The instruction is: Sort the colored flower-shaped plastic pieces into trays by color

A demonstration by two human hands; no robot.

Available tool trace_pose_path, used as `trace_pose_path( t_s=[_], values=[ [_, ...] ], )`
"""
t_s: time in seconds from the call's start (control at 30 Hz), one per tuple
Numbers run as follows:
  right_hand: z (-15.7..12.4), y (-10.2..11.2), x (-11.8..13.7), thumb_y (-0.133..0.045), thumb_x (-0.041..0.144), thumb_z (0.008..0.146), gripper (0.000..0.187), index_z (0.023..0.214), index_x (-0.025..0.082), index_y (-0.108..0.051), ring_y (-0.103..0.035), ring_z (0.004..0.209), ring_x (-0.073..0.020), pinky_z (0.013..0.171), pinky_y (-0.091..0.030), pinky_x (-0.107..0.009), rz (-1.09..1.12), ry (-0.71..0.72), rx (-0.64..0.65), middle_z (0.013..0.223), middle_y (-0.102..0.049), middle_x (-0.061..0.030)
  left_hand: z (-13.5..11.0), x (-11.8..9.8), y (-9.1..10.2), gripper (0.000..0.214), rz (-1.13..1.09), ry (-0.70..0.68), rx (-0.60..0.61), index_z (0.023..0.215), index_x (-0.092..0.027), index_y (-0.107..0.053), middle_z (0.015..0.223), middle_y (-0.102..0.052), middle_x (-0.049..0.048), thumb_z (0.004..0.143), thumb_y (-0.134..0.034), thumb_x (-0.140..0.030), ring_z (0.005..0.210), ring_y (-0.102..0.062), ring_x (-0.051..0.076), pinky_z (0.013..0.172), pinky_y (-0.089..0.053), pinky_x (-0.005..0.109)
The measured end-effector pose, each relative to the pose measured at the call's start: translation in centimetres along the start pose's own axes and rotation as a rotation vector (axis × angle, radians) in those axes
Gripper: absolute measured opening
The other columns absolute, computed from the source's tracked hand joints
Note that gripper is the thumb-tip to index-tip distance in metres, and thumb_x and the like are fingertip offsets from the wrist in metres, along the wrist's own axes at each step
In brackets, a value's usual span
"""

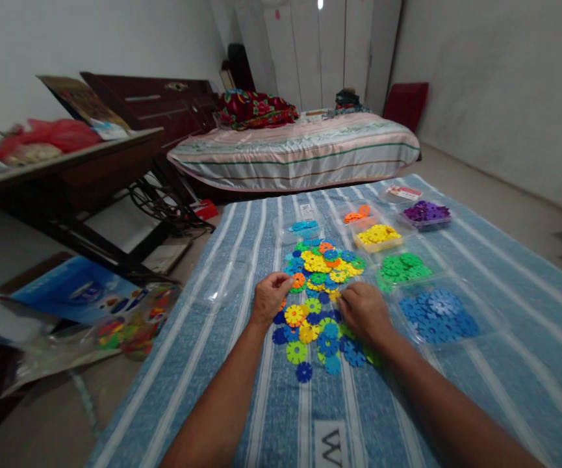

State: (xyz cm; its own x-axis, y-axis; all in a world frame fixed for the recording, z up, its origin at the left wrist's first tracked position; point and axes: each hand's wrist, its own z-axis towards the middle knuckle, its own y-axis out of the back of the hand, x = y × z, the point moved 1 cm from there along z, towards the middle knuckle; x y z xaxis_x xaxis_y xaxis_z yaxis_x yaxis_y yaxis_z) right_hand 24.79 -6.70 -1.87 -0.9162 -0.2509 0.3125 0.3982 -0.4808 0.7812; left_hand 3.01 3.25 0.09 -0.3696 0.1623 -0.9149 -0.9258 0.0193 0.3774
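Observation:
A loose pile of notched plastic snowflake discs (316, 261) in yellow, blue, green and orange lies on the striped cloth between my hands. At the pile's left edge, my left hand (269, 299) pinches an orange snowflake disc (299, 280) at its rim. On the opposite side, the curled fingers of my right hand (364, 312) close on a yellow snowflake disc (334, 296), partly covered by the fingertips. Nearer to me lie a lime green disc (297, 352) and a dark blue disc (304, 372).
Clear boxes hold sorted discs: blue (436, 315), green (404, 266), yellow (379, 235), purple (425, 213), orange (357, 215) and light blue (304, 226). A transparent lid (222, 281) lies left. Beyond are a bed (290, 153) and a side table (129, 140).

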Motion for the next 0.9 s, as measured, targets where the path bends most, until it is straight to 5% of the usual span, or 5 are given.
trace_pose_path(
  t_s=[0.57, 0.73, 0.9],
  values=[
    [0.6, -0.3, -0.6, -0.047, 0.036, 0.084, 0.031, 0.067, 0.019, -0.066, -0.06, 0.07, -0.018, 0.068, -0.043, -0.029, 0.524, -0.307, 0.011, 0.071, -0.066, -0.0037, 0.4, -0.9, 0.5, 0.029, -0.068, 0.12, 0.106, 0.072, -0.015, -0.065, 0.06, -0.062, -0.0013, 0.058, -0.07, -0.04, 0.056, -0.053, 0.011, 0.054, -0.042, 0.023],
    [0.6, -0.3, -0.2, -0.051, 0.041, 0.083, 0.032, 0.065, 0.019, -0.066, -0.06, 0.067, -0.0182, 0.065, -0.044, -0.03, 0.667, -0.383, 0.011, 0.067, -0.065, -0.0028, -1.6, -1.8, 1.8, 0.025, 0.134, -0.124, 0.098, 0.081, -0.018, -0.069, 0.089, -0.07, 0.0055, 0.064, -0.067, -0.036, 0.087, -0.065, 0.021, 0.08, -0.052, 0.034],
    [0.6, -0.3, 0.6, -0.055, 0.042, 0.082, 0.032, 0.062, 0.02, -0.067, -0.06, 0.065, -0.0179, 0.063, -0.046, -0.03, 0.81, -0.414, 0.004, 0.065, -0.065, -0.0021, -4.0, -1.7, 3.2, 0.024, 0.42, -0.277, 0.13, 0.084, -0.022, -0.072, 0.123, -0.062, 0.0115, 0.065, -0.073, -0.036, 0.117, -0.057, 0.029, 0.104, -0.043, 0.045]
  ],
)
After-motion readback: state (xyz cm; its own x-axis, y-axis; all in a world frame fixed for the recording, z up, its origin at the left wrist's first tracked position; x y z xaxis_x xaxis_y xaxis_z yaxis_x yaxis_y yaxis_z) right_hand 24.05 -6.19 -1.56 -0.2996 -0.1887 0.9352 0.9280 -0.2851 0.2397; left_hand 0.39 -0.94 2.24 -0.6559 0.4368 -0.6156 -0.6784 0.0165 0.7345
